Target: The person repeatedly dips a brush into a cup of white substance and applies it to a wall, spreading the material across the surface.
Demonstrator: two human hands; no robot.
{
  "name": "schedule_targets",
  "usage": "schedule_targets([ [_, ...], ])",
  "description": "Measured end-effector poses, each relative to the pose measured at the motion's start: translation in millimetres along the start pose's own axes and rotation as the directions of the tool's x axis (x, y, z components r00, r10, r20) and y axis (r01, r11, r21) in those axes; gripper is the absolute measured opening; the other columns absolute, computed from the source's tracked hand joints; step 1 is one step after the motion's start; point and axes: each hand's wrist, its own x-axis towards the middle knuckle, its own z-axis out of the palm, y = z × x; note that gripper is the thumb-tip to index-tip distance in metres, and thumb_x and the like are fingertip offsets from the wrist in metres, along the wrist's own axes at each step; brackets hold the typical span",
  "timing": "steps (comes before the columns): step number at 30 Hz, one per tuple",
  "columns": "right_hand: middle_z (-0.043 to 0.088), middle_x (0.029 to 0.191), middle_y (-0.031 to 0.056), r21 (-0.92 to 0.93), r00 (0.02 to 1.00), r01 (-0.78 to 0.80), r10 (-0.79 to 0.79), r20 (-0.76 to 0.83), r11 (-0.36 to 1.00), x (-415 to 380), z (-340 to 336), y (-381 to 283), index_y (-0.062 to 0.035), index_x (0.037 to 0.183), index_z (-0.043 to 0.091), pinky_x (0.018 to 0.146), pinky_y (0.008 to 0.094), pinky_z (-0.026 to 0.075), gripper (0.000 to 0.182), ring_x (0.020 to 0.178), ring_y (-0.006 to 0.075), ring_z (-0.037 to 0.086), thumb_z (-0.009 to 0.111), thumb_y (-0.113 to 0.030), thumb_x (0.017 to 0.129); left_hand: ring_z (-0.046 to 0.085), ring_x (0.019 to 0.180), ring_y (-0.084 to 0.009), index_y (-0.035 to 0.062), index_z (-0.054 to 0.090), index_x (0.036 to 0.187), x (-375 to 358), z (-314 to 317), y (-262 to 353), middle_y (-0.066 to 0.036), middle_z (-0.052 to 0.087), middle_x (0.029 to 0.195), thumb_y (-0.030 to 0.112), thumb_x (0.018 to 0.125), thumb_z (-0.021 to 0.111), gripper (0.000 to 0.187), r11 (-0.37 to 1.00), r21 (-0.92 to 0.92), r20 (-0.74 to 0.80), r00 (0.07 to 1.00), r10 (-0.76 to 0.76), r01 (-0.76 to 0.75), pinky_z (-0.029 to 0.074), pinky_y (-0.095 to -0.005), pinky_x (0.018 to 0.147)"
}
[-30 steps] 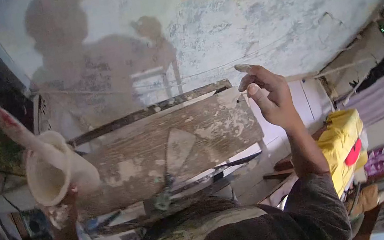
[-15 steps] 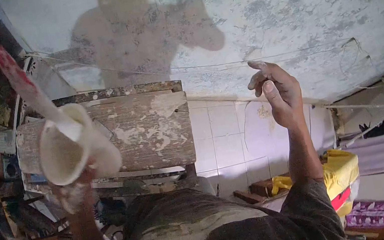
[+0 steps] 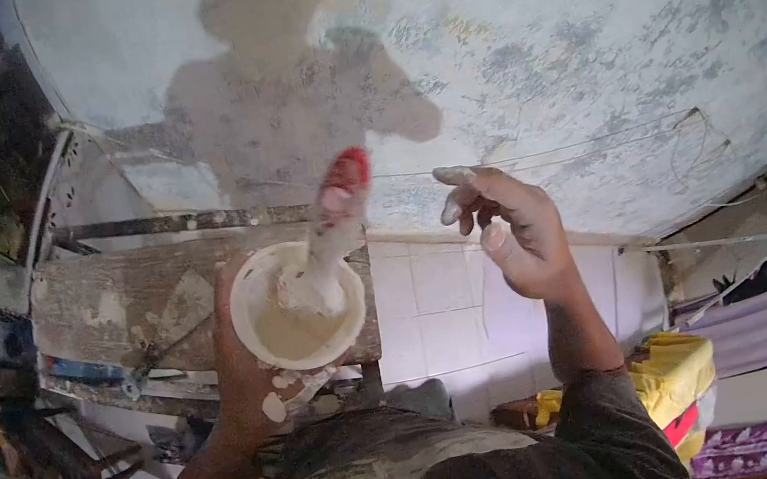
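My left hand (image 3: 248, 384), spotted with white, grips a small whitish plastic bucket (image 3: 251, 341) from its left side and below. Pale, wet-looking paste (image 3: 293, 334) lies inside it. A putty-knife-like tool with a red handle (image 3: 344, 185) stands tilted in the bucket, its lower part caked in the paste and its blade hidden. To the right, my right hand (image 3: 524, 231) is raised in the air, holding nothing. Its fingers are loosely bent and apart, with pale residue on the tips, close to the handle but not touching it.
A worn, paint-spotted wooden plank (image 3: 109, 296) runs behind the bucket. Ahead rises a patchy white wall (image 3: 578, 65) with a thin cord across it and my shadow on it. Yellow cloth (image 3: 678, 363) covers something at lower right, near a lilac cloth (image 3: 754, 330). Clutter fills the left side.
My left hand has brought the bucket rightward, in front of my body. The tool now leans right instead of left. My right hand has shifted left and lower, toward the handle.
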Motion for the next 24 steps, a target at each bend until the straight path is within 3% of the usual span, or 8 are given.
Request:
schedule_targets([
  [1,0.061,0.085,0.0089,0.02,0.999,0.006,-0.007,0.037,1.0,2,3,-1,0.0003,0.122,0.053,0.059,0.0263,0.042,0.053,0.07,0.0156,0.055,0.063,-0.034,0.083,0.047,0.119,-0.0265,0.0054,0.028,0.132,1,0,-2,-0.015,0.042,0.126,0.015,0.06,0.086,0.093,1.0,-0.021,-0.012,1.0,-0.011,0.01,0.045,-0.0399,0.098],
  [3,0.059,0.09,0.0112,-0.01,0.985,-0.081,0.082,0.155,0.997,9,8,-8,0.0009,0.122,0.052,0.06,0.028,0.042,0.059,0.072,0.0185,0.055,0.068,-0.037,0.08,0.049,0.117,-0.0282,0.0049,0.028,0.132,-2,-1,-9,-0.016,0.043,0.125,0.018,0.06,0.086,0.093,0.874,0.452,0.12,0.983,0.141,-0.181,0.044,-0.0409,0.096],
  [9,0.061,0.11,0.0132,0.05,0.934,0.172,-0.179,0.309,0.984,22,17,16,-0.0012,0.114,0.058,0.076,0.0288,0.046,0.07,0.091,0.019,0.059,0.073,-0.053,0.07,0.049,0.115,-0.0275,0.0028,0.029,0.131,-14,20,-31,-0.017,0.045,0.121,0.015,0.061,0.084,0.089,0.816,0.551,0.051,0.983,0.176,-0.175,0.04,-0.0412,0.098],
  [11,0.062,0.111,0.0154,0.125,0.923,0.08,-0.121,0.365,0.989,25,8,11,-0.0017,0.106,0.063,0.081,0.0309,0.047,0.055,0.095,0.0211,0.061,0.08,-0.039,0.068,0.048,0.116,-0.0272,0.0025,0.029,0.131,-15,37,-45,-0.017,0.044,0.122,0.015,0.062,0.083,0.089,0.893,0.444,-0.069,0.991,0.116,-0.074,0.04,-0.0411,0.098],
  [15,0.067,0.092,0.016,0.282,0.901,0.026,-0.145,0.409,0.959,21,-20,39,-0.0003,0.088,0.067,0.072,0.0305,0.051,0.026,0.082,0.0219,0.066,0.076,-0.021,0.075,0.047,0.117,-0.0266,0.0021,0.027,0.133,-8,87,-72,-0.017,0.042,0.125,0.017,0.063,0.082,0.091,0.899,0.437,-0.157,0.985,0.067,0.009,0.039,-0.041,0.098],
  [17,0.068,0.087,0.0129,0.3,0.857,0.057,-0.201,0.474,0.952,20,-44,60,-0.0005,0.091,0.067,0.065,0.0274,0.052,0.027,0.072,0.0212,0.067,0.075,-0.022,0.075,0.047,0.117,-0.0254,0.0024,0.026,0.134,-4,115,-97,-0.016,0.043,0.124,0.019,0.061,0.083,0.094,0.984,0.179,-0.239,0.97,0.047,-0.004,0.039,-0.0404,0.098],
  [19,0.067,0.078,0.011,0.265,0.843,0.1,-0.223,0.489,0.959,15,-72,82,-0.0008,0.092,0.066,0.057,0.0275,0.051,0.028,0.063,0.022,0.066,0.075,-0.021,0.075,0.047,0.116,-0.0251,0.0027,0.028,0.133,3,134,-127,-0.015,0.043,0.123,0.019,0.057,0.086,0.097,0.887,0.46,-0.268,0.959,0.095,0.04,0.039,-0.0401,0.097],
  [24,0.06,0.078,0.0107,0.275,0.775,0.205,-0.327,0.541,0.939,6,-142,112,-0.0055,0.097,0.057,0.053,0.0359,0.045,0.029,0.064,0.0313,0.06,0.071,-0.019,0.075,0.048,0.115,-0.0247,0.0024,0.031,0.131,42,202,-170,-0.015,0.044,0.122,0.017,0.059,0.085,0.092,0.893,0.447,-0.272,0.959,0.081,0.052,0.041,-0.0393,0.096],
])
